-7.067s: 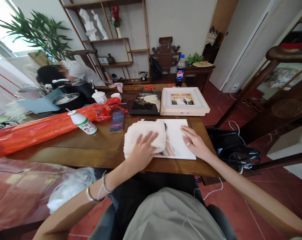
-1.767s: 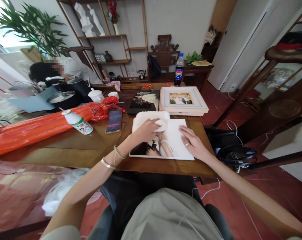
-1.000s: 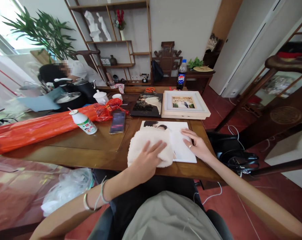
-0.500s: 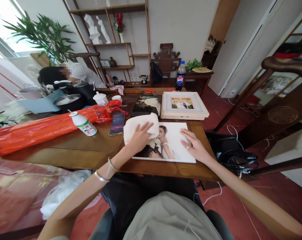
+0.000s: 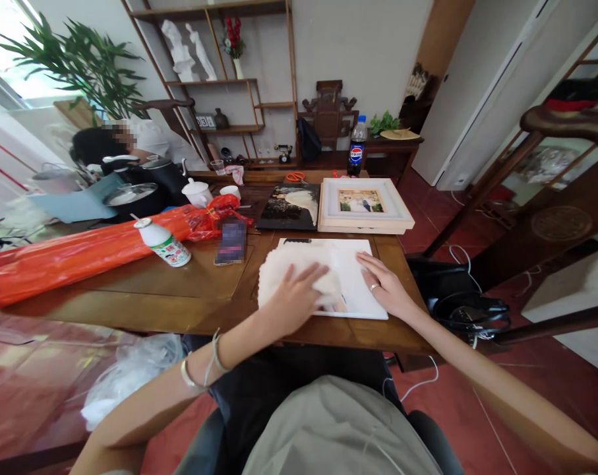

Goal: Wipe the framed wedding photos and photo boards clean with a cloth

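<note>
A white cloth (image 5: 283, 267) with a scalloped edge lies over much of a white photo panel (image 5: 360, 251) near the table's front edge. My left hand (image 5: 299, 297) rests on the cloth with fingers stretched out, pressing it flat; the hand is slightly blurred. The cloth hides most of the couple pictured on the panel. At the panel's right side, my right hand (image 5: 385, 287) lies with straight fingers against its surface and edge. Behind the panel are a dark wedding picture (image 5: 283, 208) and a pale framed photo (image 5: 402, 208).
To the left are a phone (image 5: 231, 242), a white bottle (image 5: 163, 243) and a long red plastic-wrapped bundle (image 5: 81, 254). A cola bottle (image 5: 357, 148) and orange-handled scissors (image 5: 295, 176) stand farther back. A person (image 5: 150, 142) is at the far left. A black bag (image 5: 469, 307) sits right.
My left hand has slid the cloth right and toward me, covering more of the pictured couple. My right hand has stayed at the panel's right side.
</note>
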A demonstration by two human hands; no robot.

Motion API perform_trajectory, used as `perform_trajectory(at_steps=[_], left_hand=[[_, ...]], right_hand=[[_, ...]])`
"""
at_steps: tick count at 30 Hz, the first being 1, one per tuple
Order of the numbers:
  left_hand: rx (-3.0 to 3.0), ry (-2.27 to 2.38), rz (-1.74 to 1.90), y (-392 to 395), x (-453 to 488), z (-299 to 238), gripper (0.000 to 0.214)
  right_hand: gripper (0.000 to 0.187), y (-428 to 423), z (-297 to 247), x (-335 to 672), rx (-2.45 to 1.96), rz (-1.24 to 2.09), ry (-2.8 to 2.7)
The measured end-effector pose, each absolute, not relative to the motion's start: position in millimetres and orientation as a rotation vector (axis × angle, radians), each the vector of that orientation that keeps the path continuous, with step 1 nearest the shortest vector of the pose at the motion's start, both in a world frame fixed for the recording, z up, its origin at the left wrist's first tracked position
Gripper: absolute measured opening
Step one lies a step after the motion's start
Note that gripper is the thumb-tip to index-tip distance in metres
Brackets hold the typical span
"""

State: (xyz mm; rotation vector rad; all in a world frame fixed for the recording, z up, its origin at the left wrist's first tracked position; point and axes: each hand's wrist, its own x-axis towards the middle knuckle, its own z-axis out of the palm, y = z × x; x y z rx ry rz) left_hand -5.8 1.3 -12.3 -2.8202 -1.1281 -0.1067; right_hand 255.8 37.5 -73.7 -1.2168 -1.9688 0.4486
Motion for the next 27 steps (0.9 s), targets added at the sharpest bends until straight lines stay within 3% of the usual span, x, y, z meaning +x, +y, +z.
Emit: perform_trajectory(at_steps=[8, 14, 19, 27], left_hand=[[-2.539, -1.513, -0.102, 67.4, -25.7, -17.9, 0.029], [-2.545, -1.347, 0.046, -1.6, 7.4, -14.3, 0.024], [-2.670, -1.112, -0.038, -45.9, 17.0, -12.0, 0.022], [-2.604, -1.420, -0.141, 43.8, -23.0, -13.8, 0.029]], right_hand=[[0.041, 35.8, -72.2, 255.2, -1.211, 0.428, -1.982], [0.040, 35.4, -71.0, 254.9, -1.206, 0.410, -1.988], [0.040, 34.6, -68.1, 253.8, -1.191, 0.401, -2.023], [0.040, 35.7, -71.8, 254.9, -1.165, 0.382, -2.026]])
